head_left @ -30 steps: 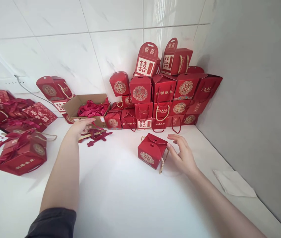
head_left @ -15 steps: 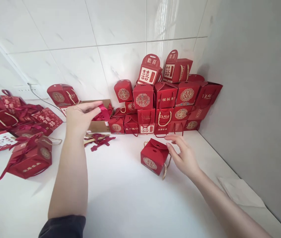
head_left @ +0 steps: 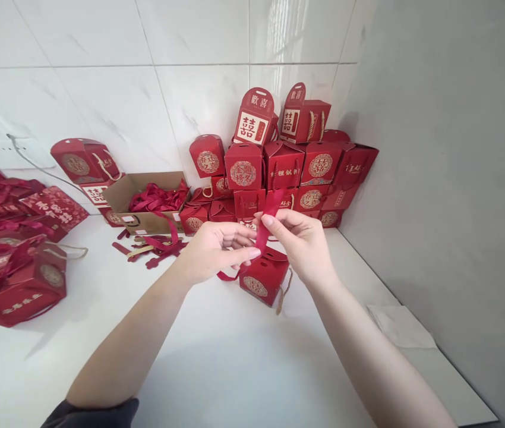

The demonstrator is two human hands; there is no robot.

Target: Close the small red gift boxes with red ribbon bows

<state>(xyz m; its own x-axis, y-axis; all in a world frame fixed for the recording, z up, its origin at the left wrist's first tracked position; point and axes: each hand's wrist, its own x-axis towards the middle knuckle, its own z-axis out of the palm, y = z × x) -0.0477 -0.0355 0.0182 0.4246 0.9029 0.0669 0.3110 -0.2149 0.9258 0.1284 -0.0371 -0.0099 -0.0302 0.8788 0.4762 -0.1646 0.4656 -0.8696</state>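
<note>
A dark red ribbon (head_left: pixel 262 236) is stretched between both hands in the middle of the view. My left hand (head_left: pixel 219 249) pinches its lower part between thumb and fingers, and a loose length hangs below toward the left. Higher up, my right hand (head_left: pixel 299 238) grips the ribbon near its end, with a short tip sticking up. Just beneath the hands stands a small red gift box (head_left: pixel 264 279) with a round gold emblem, holes in its top flaps and a twisted cord handle on its right side. My hands partly hide its top.
Stacked red gift boxes (head_left: pixel 319 160) stand against the tiled wall. A cardboard box (head_left: pixel 145 223) holds more ribbons, with several red and gold strips (head_left: pixel 150 249) in front. Ribbon-tied boxes (head_left: pixel 16 285) sit at left. A white sheet (head_left: pixel 401 327) lies near the grey side panel.
My left hand has brought the ribbon from the cardboard box to above the small gift box. My right hand has left the box's side and taken hold of the ribbon.
</note>
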